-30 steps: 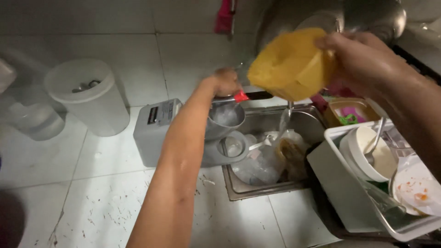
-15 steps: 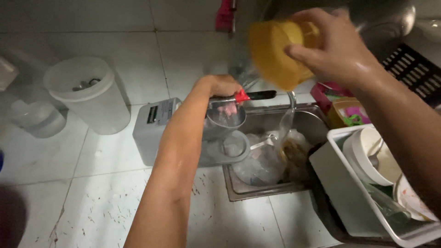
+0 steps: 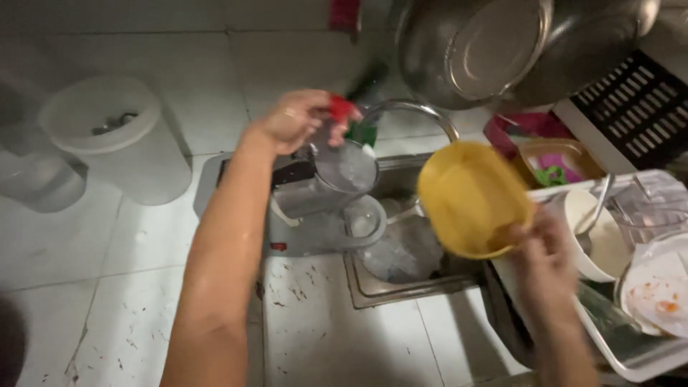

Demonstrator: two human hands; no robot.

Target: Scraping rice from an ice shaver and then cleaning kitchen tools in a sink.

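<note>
My left hand [image 3: 295, 118] is closed on the red tap handle [image 3: 342, 107] above the sink; the curved metal spout [image 3: 423, 112] arcs to its right. My right hand [image 3: 546, 251] grips a yellow plastic bowl [image 3: 469, 197] by its lower rim and holds it tilted over the right part of the steel sink [image 3: 401, 279]. A clear lid or dish [image 3: 346, 167] sits just under my left hand, on a grey metal container [image 3: 304, 193].
A white tub [image 3: 638, 358] at right holds a white bowl [image 3: 595, 233], a spoon, a glass and a stained plate [image 3: 656, 290]. Steel pots [image 3: 494, 46] hang above. A white lidded bucket [image 3: 111, 136] stands at left on the tiled counter [image 3: 129, 308].
My right hand has brought the yellow bowl down from above the tap to just over the sink's right side, near the white tub. My left hand stays on the tap handle.
</note>
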